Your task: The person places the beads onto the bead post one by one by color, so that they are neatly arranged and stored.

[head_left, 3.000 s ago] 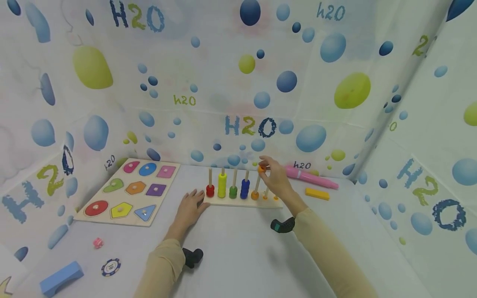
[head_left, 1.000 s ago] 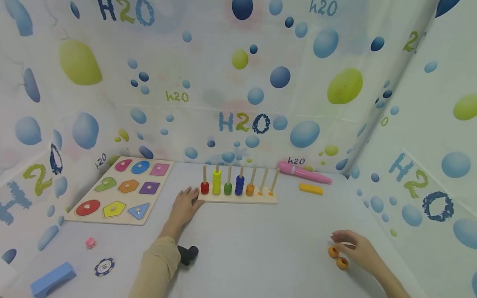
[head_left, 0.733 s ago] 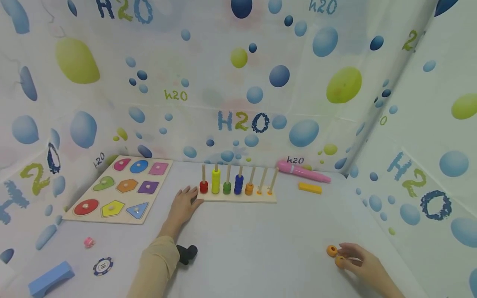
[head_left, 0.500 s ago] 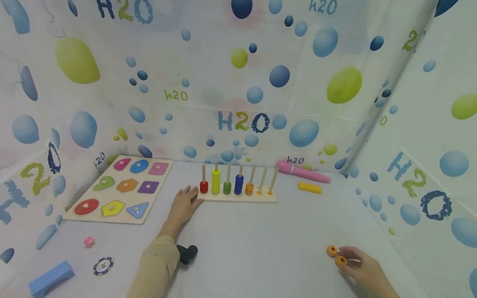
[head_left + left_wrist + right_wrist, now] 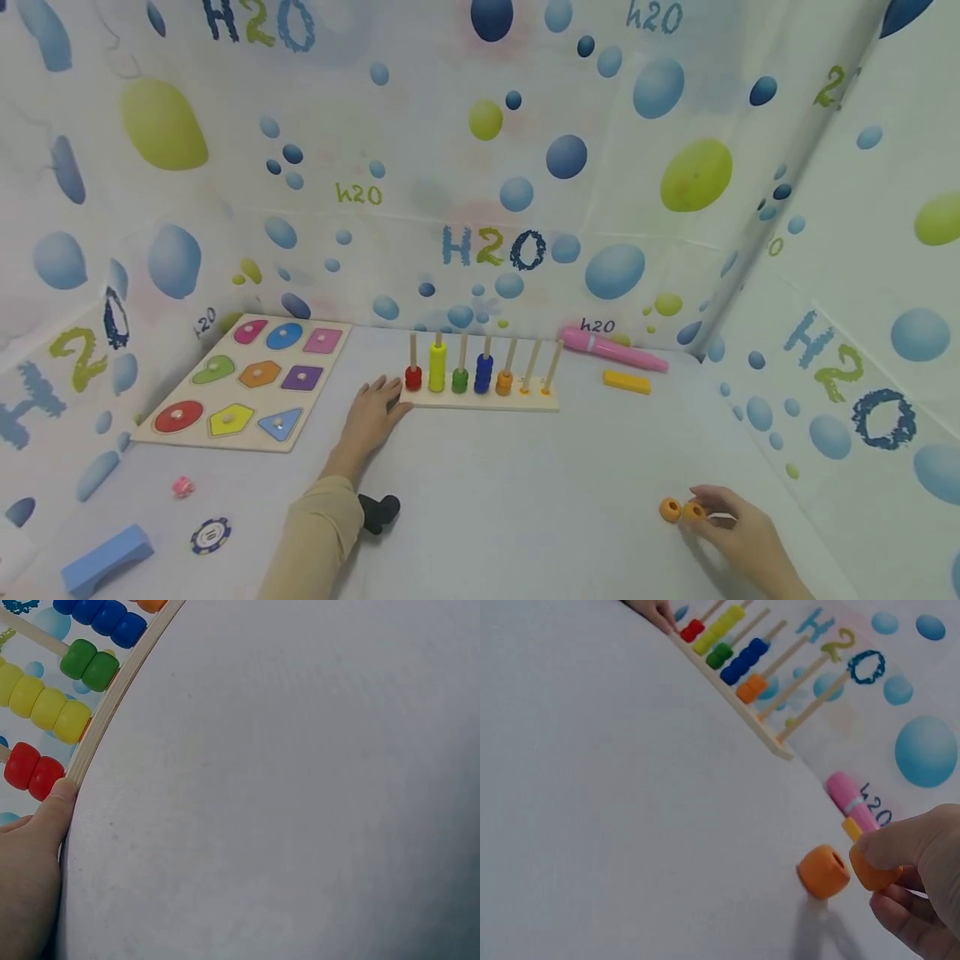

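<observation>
At the table's right front, my right hand (image 5: 738, 533) pinches an orange bead (image 5: 874, 874) between thumb and fingers. Right beside it is another orange bead (image 5: 670, 510), its hole showing. My left hand (image 5: 369, 421) rests at the left end of the wooden peg rack (image 5: 480, 400), the thumb (image 5: 58, 806) touching the base's front edge by the red beads (image 5: 34, 772). Yellow beads (image 5: 437, 368), green beads (image 5: 460, 381), blue beads (image 5: 483, 373) and orange beads (image 5: 504, 382) sit on further pegs. The two rightmost pegs (image 5: 542, 367) are bare.
A shape puzzle board (image 5: 247, 383) lies left of the rack. Behind and right of it are a pink pen-shaped thing (image 5: 615, 350) and a yellow block (image 5: 627, 382). At left front lie a pink die (image 5: 183, 487), a poker chip (image 5: 211, 536) and a blue arched block (image 5: 108, 560).
My right hand has moved from the rack's right pegs, where it held an orange bead, to the right front. It now lifts one bead slightly beside the other. My left hand stays at the rack.
</observation>
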A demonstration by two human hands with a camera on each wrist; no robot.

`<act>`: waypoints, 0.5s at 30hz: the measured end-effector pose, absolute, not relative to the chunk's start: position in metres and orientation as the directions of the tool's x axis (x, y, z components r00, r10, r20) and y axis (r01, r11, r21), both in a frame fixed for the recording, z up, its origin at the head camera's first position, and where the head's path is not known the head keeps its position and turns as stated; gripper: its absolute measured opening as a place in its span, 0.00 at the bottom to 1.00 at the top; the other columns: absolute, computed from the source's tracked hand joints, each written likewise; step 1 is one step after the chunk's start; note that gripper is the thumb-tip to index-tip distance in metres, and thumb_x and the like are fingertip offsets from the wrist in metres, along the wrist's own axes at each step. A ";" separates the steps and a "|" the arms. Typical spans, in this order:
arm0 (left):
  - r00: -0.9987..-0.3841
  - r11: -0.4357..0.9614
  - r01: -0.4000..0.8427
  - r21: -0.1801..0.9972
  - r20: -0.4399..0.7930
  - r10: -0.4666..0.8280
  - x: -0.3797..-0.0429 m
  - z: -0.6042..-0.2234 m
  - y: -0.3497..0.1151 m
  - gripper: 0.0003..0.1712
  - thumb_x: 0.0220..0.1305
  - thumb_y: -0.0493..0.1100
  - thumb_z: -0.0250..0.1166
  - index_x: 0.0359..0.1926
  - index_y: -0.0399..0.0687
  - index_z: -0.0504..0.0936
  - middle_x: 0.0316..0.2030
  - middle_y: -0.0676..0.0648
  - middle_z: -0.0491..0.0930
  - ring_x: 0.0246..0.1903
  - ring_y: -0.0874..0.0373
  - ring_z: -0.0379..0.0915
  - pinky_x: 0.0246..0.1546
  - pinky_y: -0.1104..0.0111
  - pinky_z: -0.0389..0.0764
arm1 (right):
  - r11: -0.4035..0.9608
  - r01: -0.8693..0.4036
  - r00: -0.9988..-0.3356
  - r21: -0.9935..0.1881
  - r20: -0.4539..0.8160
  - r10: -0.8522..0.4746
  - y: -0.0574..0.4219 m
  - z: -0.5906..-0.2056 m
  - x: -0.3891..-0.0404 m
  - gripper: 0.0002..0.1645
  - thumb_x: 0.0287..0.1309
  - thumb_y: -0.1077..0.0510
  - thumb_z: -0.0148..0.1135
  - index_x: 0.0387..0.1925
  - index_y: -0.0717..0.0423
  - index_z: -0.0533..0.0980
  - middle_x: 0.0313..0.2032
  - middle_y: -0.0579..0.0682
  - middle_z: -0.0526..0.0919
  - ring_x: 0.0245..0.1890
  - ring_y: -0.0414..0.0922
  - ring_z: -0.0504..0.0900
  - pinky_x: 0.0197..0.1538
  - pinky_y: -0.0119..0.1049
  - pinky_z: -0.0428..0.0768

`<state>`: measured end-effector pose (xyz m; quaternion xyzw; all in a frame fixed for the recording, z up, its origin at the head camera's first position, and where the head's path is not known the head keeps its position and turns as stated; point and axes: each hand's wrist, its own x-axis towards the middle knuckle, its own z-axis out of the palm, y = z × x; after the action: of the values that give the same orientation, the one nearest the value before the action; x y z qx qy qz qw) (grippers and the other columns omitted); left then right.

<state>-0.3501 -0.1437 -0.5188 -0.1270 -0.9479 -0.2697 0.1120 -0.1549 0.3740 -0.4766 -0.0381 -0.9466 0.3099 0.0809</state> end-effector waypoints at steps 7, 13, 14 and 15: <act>-0.948 0.826 0.293 0.482 0.262 0.183 -0.351 -0.519 -0.144 0.33 0.64 0.52 0.62 0.62 0.34 0.70 0.62 0.38 0.69 0.66 0.39 0.53 0.68 0.48 0.47 | 0.781 -0.131 -0.967 -0.611 0.251 0.034 0.349 -0.466 -0.183 0.21 0.50 0.59 0.71 0.47 0.59 0.77 0.39 0.49 0.84 0.39 0.39 0.81 0.40 0.31 0.82; -0.940 0.820 0.305 0.484 0.288 0.180 -0.350 -0.519 -0.145 0.32 0.63 0.51 0.62 0.61 0.32 0.71 0.61 0.37 0.69 0.66 0.38 0.54 0.68 0.48 0.47 | 0.704 -0.263 -0.949 -0.659 0.309 -0.065 0.319 -0.465 -0.223 0.21 0.54 0.58 0.68 0.50 0.58 0.75 0.42 0.48 0.84 0.43 0.45 0.81 0.44 0.34 0.82; -0.940 0.819 0.307 0.484 0.288 0.182 -0.350 -0.519 -0.145 0.32 0.63 0.51 0.62 0.61 0.32 0.71 0.61 0.37 0.69 0.66 0.38 0.54 0.68 0.48 0.47 | 0.689 -0.287 -0.943 -0.665 0.321 -0.083 0.313 -0.465 -0.230 0.21 0.54 0.58 0.68 0.50 0.58 0.75 0.42 0.49 0.83 0.43 0.46 0.81 0.45 0.35 0.82; -0.940 0.819 0.307 0.484 0.287 0.183 -0.350 -0.520 -0.145 0.32 0.63 0.51 0.62 0.61 0.32 0.71 0.61 0.37 0.69 0.66 0.38 0.54 0.68 0.48 0.47 | 0.679 -0.308 -0.938 -0.667 0.331 -0.100 0.306 -0.464 -0.237 0.21 0.55 0.59 0.68 0.50 0.57 0.75 0.42 0.49 0.83 0.43 0.45 0.81 0.45 0.34 0.82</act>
<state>-0.3503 -0.1446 -0.5198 -0.1294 -0.9469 -0.2712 0.1145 -0.2369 0.3063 -0.4644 0.1123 -0.9062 0.3846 0.1351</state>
